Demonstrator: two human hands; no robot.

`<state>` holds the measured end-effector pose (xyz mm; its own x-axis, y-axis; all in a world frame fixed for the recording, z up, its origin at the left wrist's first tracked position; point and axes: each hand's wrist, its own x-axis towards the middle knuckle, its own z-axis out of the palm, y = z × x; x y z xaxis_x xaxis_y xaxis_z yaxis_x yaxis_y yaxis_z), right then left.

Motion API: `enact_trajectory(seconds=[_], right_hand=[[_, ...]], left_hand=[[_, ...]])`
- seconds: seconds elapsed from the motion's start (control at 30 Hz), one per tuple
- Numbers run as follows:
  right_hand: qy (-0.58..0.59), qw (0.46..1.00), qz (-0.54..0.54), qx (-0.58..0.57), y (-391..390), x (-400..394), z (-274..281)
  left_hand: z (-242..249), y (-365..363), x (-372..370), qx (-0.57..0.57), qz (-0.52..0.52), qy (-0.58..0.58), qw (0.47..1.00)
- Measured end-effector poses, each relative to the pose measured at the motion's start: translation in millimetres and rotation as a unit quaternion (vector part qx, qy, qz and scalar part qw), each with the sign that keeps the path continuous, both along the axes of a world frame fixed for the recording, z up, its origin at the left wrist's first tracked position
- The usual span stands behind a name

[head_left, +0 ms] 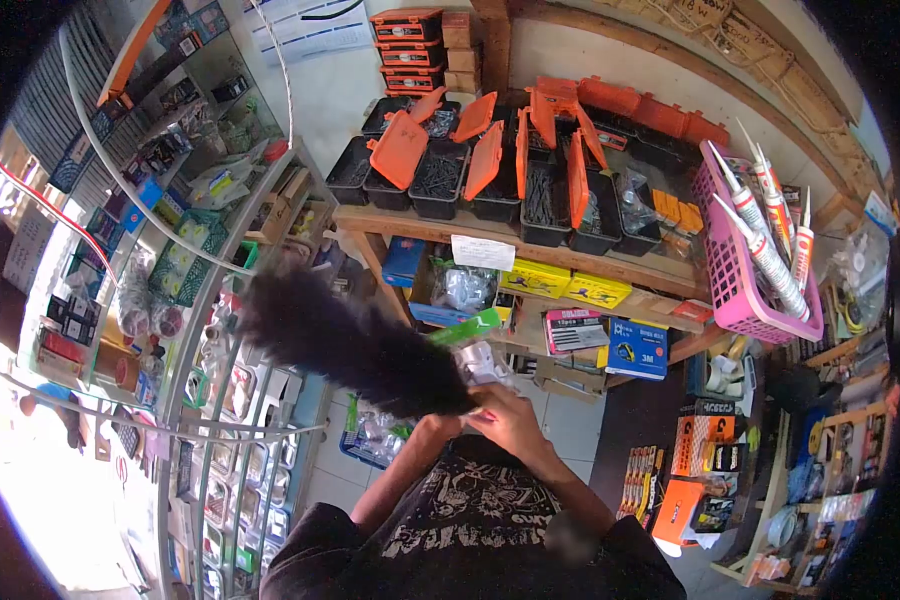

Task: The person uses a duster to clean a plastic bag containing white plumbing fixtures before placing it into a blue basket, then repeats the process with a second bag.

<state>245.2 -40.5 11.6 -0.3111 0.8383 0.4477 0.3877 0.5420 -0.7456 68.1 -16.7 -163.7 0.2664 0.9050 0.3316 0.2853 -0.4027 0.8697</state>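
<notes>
A dark, fluffy feather duster [360, 345] stretches from in front of my chest toward the upper left, its tip blurred. At its lower end my left hand [436, 430] is closed around the base, with the fingers partly hidden beneath the fluff. My right hand [508, 418] pinches the same end from the right, close beside the left one. The handle is hidden by my hands. Just beyond the duster, a green packet [467, 328] and white fittings [485, 365] show below the wooden shelf.
Black bins [437, 180] with orange lids, several holding screws, line the wooden shelf [425, 228]. At its right end, a pink basket [760, 325] carries sealant tubes [770, 262]. A glass display case [205, 330] stands on the left. Orange boxes [678, 510] sit low on the right.
</notes>
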Motion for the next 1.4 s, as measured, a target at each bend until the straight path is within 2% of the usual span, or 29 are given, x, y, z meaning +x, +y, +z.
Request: enact_trajectory(seconds=[0.07,0.1,0.17,0.2,0.23,0.27,0.3,0.33,0.4,0.47,0.57,0.6,0.63,0.67,0.7,0.73,0.8,0.83,0.9,0.93,1.0,1.03,1.1,1.13,1.2,1.23,1.3,1.33,1.4], right_hand=[[-0.087,0.996,0.023,0.018,-1.0,-5.6,3.3],[-0.087,0.996,0.022,0.017,-4.1,-5.2,8.3],[-0.024,0.997,0.051,-0.051,-11.6,-4.1,26.7],[0.007,0.994,0.067,-0.085,-13.6,-3.9,32.3],[0.006,0.994,0.071,-0.086,-16.4,-1.2,33.6],[0.040,0.994,0.046,-0.088,-21.1,4.3,32.9],[0.073,0.993,0.021,-0.090,-24.9,10.7,31.0],[0.072,0.993,0.026,-0.094,-27.4,19.0,28.6],[0.040,0.982,-0.018,-0.186,-31.8,38.1,23.6],[0.036,0.976,-0.014,-0.212,-37.5,48.0,14.6],[-0.049,0.948,0.008,-0.314,-44.9,52.6,12.1],[-0.050,0.948,0.013,-0.314,-48.0,52.0,9.5],[-0.049,0.942,0.034,-0.331,-52.7,51.7,5.3],[-0.048,0.935,0.054,-0.348,-57.0,51.7,1.7],[-0.024,0.932,0.030,-0.361,-60.4,48.5,-0.7],[-0.025,0.932,0.029,-0.362,-59.1,45.0,3.5],[-0.006,0.931,0.014,-0.364,-52.9,37.4,16.5],[-0.006,0.931,0.011,-0.366,-48.1,32.3,15.0],[0.005,0.952,0.021,-0.304,-37.0,25.2,8.4],[0.006,0.953,0.019,-0.303,-33.8,25.0,10.9],[-0.006,0.940,0.039,-0.338,-30.1,24.7,17.0],[-0.006,0.941,0.039,-0.336,-31.6,27.0,17.3],[-0.005,0.930,0.061,-0.362,-41.2,35.9,14.2],[-0.008,0.930,0.062,-0.362,-45.8,39.2,11.7],[-0.009,0.923,0.056,-0.382,-53.8,42.2,8.4],[-0.010,0.922,0.056,-0.384,-52.6,40.3,8.5],[-0.014,0.926,0.055,-0.372,-46.6,36.0,7.2],[-0.015,0.926,0.052,-0.374,-41.5,33.2,8.8],[0.012,0.933,0.047,-0.357,-27.5,25.8,15.2]], left_hand=[[-35.9,6.1,-9.6,0.004,0.054,-0.012,0.998],[33.4,-2.9,-8.9,0.166,0.104,0.175,0.965],[97.7,0.6,-2.7,0.176,0.117,0.188,0.959],[108.1,1.3,-2.0,0.185,0.131,0.202,0.953],[99.2,-0.4,-0.6,-0.020,0.090,-0.070,0.993],[97.2,2.3,-2.0,-0.021,0.094,-0.070,0.993],[95.7,7.7,-5.4,-0.073,0.080,-0.202,0.973],[95.8,13.5,-9.7,-0.123,0.065,-0.331,0.933],[97.3,23.8,-18.4,-0.208,0.037,-0.568,0.796],[144.9,24.3,-19.1,-0.309,0.072,-0.653,0.688],[158.6,35.3,-16.2,-0.230,0.146,-0.696,0.665],[135.5,37.9,-24.5,-0.226,0.149,-0.696,0.665],[92.0,43.9,-38.6,-0.206,0.175,-0.666,0.696],[70.5,47.0,-46.6,-0.187,0.198,-0.633,0.725],[89.9,40.2,-44.9,-0.200,0.130,-0.632,0.737],[97.9,36.2,-39.6,-0.201,0.130,-0.633,0.737],[108.4,29.3,-20.5,-0.314,0.073,-0.620,0.716],[113.1,26.8,-10.3,-0.317,0.072,-0.619,0.715],[120.1,24.9,5.6,-0.309,-0.057,-0.670,0.672],[113.3,28.9,3.6,-0.310,-0.058,-0.669,0.673],[96.2,40.2,-6.7,-0.198,-0.171,-0.730,0.632],[116.7,38.1,-11.4,-0.198,-0.173,-0.729,0.632],[152.7,28.8,-24.0,-0.266,0.065,-0.641,0.717],[151.5,32.4,-28.6,-0.265,0.066,-0.643,0.716],[143.0,37.8,-35.8,-0.204,0.239,-0.580,0.751],[138.0,36.1,-35.4,-0.205,0.240,-0.581,0.751],[127.4,29.8,-30.4,-0.206,0.005,-0.603,0.771],[121.3,23.2,-21.9,-0.209,0.003,-0.604,0.769],[161.3,9.7,5.6,-0.331,0.065,-0.565,0.753]])
